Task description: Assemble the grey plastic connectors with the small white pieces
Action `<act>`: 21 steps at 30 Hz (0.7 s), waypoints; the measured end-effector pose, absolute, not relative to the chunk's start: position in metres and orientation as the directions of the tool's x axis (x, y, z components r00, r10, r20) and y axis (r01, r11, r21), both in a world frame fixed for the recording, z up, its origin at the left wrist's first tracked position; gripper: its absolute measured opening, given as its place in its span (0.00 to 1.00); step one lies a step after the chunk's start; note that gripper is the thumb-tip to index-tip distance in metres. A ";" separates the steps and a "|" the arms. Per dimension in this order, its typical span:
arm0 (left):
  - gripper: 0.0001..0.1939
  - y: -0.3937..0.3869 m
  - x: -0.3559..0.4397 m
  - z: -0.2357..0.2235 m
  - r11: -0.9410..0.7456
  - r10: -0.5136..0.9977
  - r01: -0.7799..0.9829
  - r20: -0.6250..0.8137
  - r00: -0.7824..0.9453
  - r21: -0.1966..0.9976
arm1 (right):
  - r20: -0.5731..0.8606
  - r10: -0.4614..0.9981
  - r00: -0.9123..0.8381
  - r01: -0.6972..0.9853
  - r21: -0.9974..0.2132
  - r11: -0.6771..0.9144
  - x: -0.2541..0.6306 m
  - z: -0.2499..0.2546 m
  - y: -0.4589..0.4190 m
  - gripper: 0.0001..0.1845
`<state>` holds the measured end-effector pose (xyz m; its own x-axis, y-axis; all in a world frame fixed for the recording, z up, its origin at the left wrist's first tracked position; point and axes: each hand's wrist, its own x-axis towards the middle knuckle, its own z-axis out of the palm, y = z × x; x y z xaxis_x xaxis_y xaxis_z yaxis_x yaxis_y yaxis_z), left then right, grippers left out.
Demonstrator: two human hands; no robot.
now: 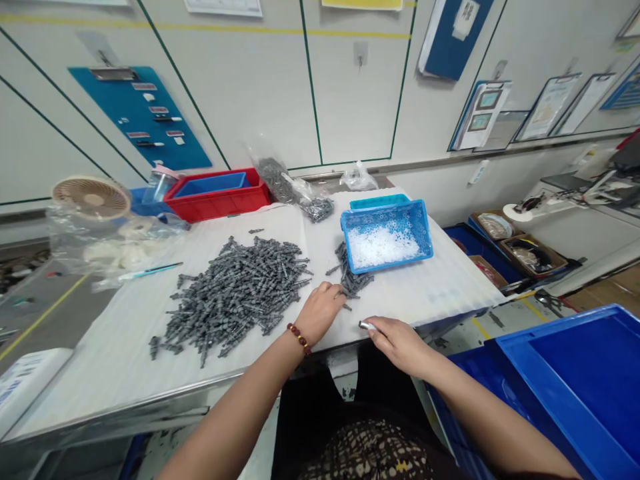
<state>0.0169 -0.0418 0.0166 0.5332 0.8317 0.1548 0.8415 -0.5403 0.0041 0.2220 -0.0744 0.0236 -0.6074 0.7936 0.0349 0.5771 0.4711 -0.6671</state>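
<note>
My left hand [323, 310], a beaded bracelet on its wrist, reaches to the edge of a small heap of grey plastic parts [356, 283]. Its fingers are bent together, and the fingertips are partly hidden, so what they hold cannot be made out. In my right hand [397, 340] is a short silver cylindrical tool [369, 326], gripped between thumb and fingers and pointing left. Just behind the small heap stands a blue bin [425, 248] of tiny white rings, tilted toward me. A large pile of grey plastic parts [240, 293] lies left of my left hand.
A white sheet [125, 360] covers the table. Along the back are a red bin [220, 205], bagged grey parts [280, 180] and a teal tray [379, 202]. At left sit a fan [93, 198] and a pen [153, 271]. Blue crates [575, 373] stand low right.
</note>
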 end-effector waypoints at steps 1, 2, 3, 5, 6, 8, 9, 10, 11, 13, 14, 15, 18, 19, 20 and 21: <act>0.07 -0.042 0.015 0.015 -0.540 0.832 0.842 0.153 0.533 0.009 | 0.038 0.791 -0.610 0.579 -0.661 0.478 0.222 0.024 -0.075 0.11; 0.07 -0.043 0.013 0.014 -0.541 0.832 0.841 0.152 0.533 0.015 | 0.037 0.790 -0.613 0.585 -0.651 0.484 0.222 0.023 -0.075 0.11; 0.08 -0.044 0.011 0.012 -0.541 0.833 0.841 0.154 0.532 0.020 | 0.035 0.787 -0.615 0.592 -0.639 0.491 0.221 0.023 -0.075 0.11; 0.09 -0.046 0.009 0.010 -0.534 0.837 0.845 0.166 0.522 0.034 | 0.032 0.783 -0.621 0.604 -0.616 0.505 0.220 0.023 -0.076 0.11; 0.10 -0.047 0.009 0.009 -0.526 0.840 0.849 0.177 0.512 0.042 | 0.034 0.780 -0.624 0.607 -0.607 0.512 0.219 0.024 -0.076 0.11; 0.10 -0.053 0.008 0.011 -0.506 0.849 0.861 0.210 0.485 0.059 | 0.030 0.779 -0.626 0.619 -0.589 0.520 0.219 0.027 -0.076 0.11; 0.11 -0.059 0.007 0.013 -0.497 0.852 0.862 0.242 0.465 0.094 | 0.023 0.783 -0.621 0.633 -0.575 0.519 0.219 0.029 -0.077 0.11; 0.11 -0.066 0.005 0.016 -0.495 0.851 0.855 0.281 0.443 0.153 | 0.012 0.787 -0.617 0.649 -0.558 0.517 0.219 0.031 -0.077 0.12; 0.12 -0.074 0.004 0.019 -0.499 0.849 0.836 0.325 0.418 0.228 | 0.000 0.789 -0.614 0.664 -0.540 0.517 0.219 0.033 -0.078 0.12; 0.12 -0.094 0.002 0.024 -0.513 0.840 0.769 0.404 0.361 0.380 | -0.022 0.785 -0.619 0.684 -0.505 0.526 0.218 0.038 -0.079 0.12; 0.12 -0.104 0.001 0.026 -0.516 0.840 0.740 0.427 0.336 0.431 | -0.028 0.777 -0.628 0.687 -0.490 0.537 0.216 0.040 -0.080 0.12; 0.12 -0.113 0.000 0.028 -0.512 0.843 0.725 0.433 0.320 0.460 | -0.031 0.766 -0.642 0.684 -0.476 0.553 0.214 0.043 -0.081 0.12; 0.10 -0.132 0.001 0.030 -0.491 0.860 0.713 0.409 0.305 0.501 | -0.046 0.735 -0.676 0.679 -0.425 0.598 0.207 0.050 -0.085 0.10; 0.10 -0.134 0.001 0.030 -0.484 0.866 0.710 0.399 0.302 0.512 | -0.055 0.726 -0.685 0.680 -0.408 0.610 0.204 0.052 -0.086 0.09; 0.10 -0.136 0.001 0.031 -0.476 0.870 0.708 0.397 0.293 0.521 | -0.063 0.719 -0.692 0.680 -0.392 0.620 0.202 0.054 -0.087 0.09; 0.10 -0.137 0.000 0.031 -0.466 0.873 0.709 0.403 0.274 0.529 | -0.068 0.715 -0.696 0.681 -0.379 0.627 0.200 0.055 -0.088 0.09</act>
<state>-0.0003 -0.1369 0.0308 0.2740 0.8732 0.4030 0.7093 -0.4665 0.5285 0.2003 -0.0879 0.0551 -0.6959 0.7149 -0.0682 0.6809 0.6265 -0.3793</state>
